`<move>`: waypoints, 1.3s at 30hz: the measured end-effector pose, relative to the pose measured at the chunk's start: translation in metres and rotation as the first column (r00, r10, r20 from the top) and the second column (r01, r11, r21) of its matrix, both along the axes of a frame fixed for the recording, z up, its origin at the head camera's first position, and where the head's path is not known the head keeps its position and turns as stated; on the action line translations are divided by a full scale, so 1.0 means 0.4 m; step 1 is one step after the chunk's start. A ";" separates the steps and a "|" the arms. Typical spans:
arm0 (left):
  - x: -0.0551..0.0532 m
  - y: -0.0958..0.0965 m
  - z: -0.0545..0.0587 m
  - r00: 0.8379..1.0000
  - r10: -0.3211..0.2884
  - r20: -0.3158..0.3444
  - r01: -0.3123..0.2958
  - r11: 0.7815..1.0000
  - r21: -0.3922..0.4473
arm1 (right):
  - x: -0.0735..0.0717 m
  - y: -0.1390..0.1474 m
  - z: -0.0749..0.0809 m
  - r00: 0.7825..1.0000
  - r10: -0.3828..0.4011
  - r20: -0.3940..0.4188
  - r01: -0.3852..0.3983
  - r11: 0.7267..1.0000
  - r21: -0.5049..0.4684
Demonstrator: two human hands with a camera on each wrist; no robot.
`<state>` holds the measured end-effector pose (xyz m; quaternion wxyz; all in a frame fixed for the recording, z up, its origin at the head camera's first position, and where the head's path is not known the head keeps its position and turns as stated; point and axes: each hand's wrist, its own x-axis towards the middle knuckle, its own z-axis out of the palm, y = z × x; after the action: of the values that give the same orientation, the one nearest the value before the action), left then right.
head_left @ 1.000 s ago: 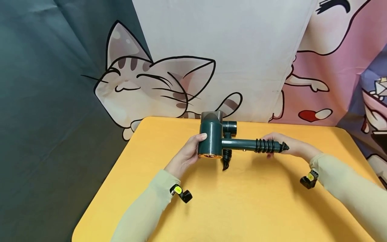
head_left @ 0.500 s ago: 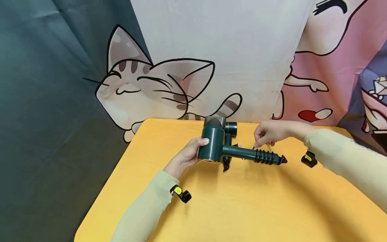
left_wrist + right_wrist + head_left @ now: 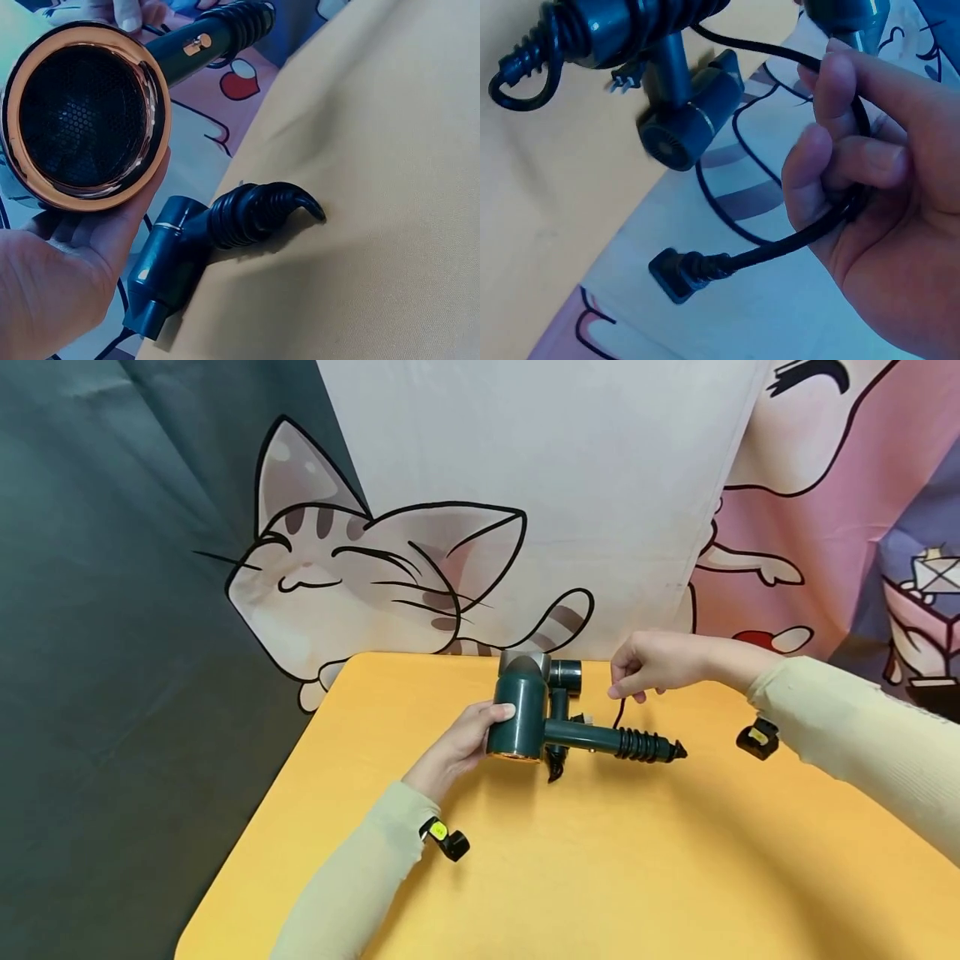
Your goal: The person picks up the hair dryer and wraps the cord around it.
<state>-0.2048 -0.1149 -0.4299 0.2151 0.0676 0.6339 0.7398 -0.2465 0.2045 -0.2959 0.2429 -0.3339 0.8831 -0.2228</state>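
My left hand (image 3: 467, 742) grips the barrel of a dark green hair dryer (image 3: 521, 714), holding it above the table with its handle pointing right. A copper ring surrounds its mesh end in the left wrist view. Black cord is wound in several turns round the handle. My right hand (image 3: 658, 662), above and behind that handle, holds the loose end of the power cord (image 3: 780, 244) with curled fingers. A black plug (image 3: 675, 276) dangles from it in the right wrist view. Behind the held dryer, a second dark green hair dryer (image 3: 169, 259) lies on the table, its cord also wound round its handle.
The yellow table (image 3: 585, 868) has its back edge just behind the second dryer. A printed cloth backdrop (image 3: 600, 485) with a cartoon cat hangs right behind it. The second dryer's pronged plug (image 3: 626, 77) lies beside its handle.
My right hand has moved from the handle's end up, back and left, drawing a length of cord off the handle. The held dryer's handle has tipped slightly downward; my left hand keeps its grip.
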 end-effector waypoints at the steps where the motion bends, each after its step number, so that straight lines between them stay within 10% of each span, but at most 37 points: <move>1: -0.002 0.000 -0.002 1.000 0.009 0.004 -0.009 1.000 -0.004 | 0.004 -0.004 0.004 1.000 0.007 -0.022 -0.007 1.000 -0.001; 6: -0.010 0.006 -0.010 0.996 0.086 0.036 -0.086 0.996 0.001 | 0.039 -0.024 0.013 0.978 0.096 -0.186 -0.111 0.991 -0.072; 11: -0.015 0.010 -0.012 0.985 0.160 0.063 -0.162 0.987 0.019 | 0.094 -0.026 -0.011 0.902 0.169 -0.398 -0.235 0.964 -0.122; 22: -0.030 0.000 -0.007 0.950 0.272 0.153 -0.278 0.960 0.023 | 0.221 0.018 -0.119 0.844 0.015 -0.536 -0.162 0.960 -0.228; 32: -0.029 0.003 0.012 0.950 0.267 0.161 -0.280 0.958 0.068 | 0.294 0.015 -0.235 0.914 -0.130 -0.385 -0.070 0.882 -0.465; 39: -0.034 0.014 0.032 0.950 0.263 0.166 -0.288 0.946 0.151 | 0.301 -0.002 -0.348 0.976 -0.188 -0.109 0.053 0.695 -0.717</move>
<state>-0.2184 -0.1092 -0.4172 0.1478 -0.0569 0.5530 0.8180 -0.1261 0.2037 -0.4349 0.0022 -0.3609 0.7667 -0.5310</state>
